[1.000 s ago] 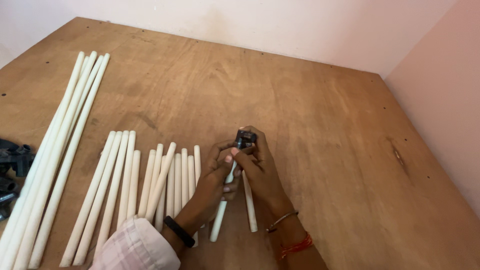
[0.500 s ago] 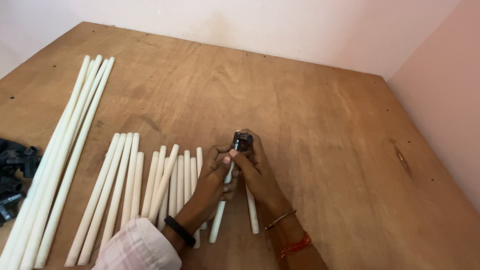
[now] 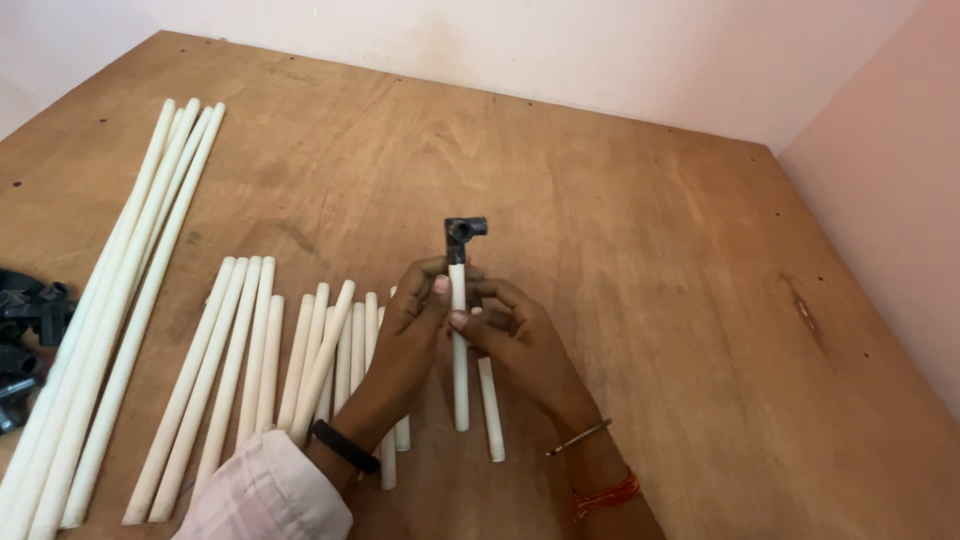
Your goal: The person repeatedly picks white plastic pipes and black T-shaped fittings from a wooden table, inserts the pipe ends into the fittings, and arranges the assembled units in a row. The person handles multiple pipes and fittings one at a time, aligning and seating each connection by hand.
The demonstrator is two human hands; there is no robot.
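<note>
Gripping a short white pipe [image 3: 459, 350] near its top, left hand [image 3: 410, 325] wraps it from the left, thumb [image 3: 440, 286] on the front; right hand [image 3: 515, 335] closes on it from the right, fingertips pinching just below the left thumb. Pipe stands roughly upright over the wooden board [image 3: 620, 250], lower end down near the board between the wrists, contact unclear. A black corner fitting [image 3: 463, 233] sits on the pipe's top end, one socket facing right; how deep it is seated cannot be told.

Risks, judged from this pose:
- Fitting looks only pushed on; a tilt or twist of the pipe could pop it off, and it would bounce toward the board's far edge.
- Both grips sit high, so the free lower end could swing and knock the loose short pipe [image 3: 489, 400] lying just beside it.
- Left forearm and pale sleeve [image 3: 270, 495] lie over the row of medium pipes [image 3: 290, 370] near the front edge; a shifting elbow could roll them out of order.

Farther left, long pipes [image 3: 120, 300] run along the left edge, with more black fittings [image 3: 30, 320] at that edge, well apart from the hands.
</note>
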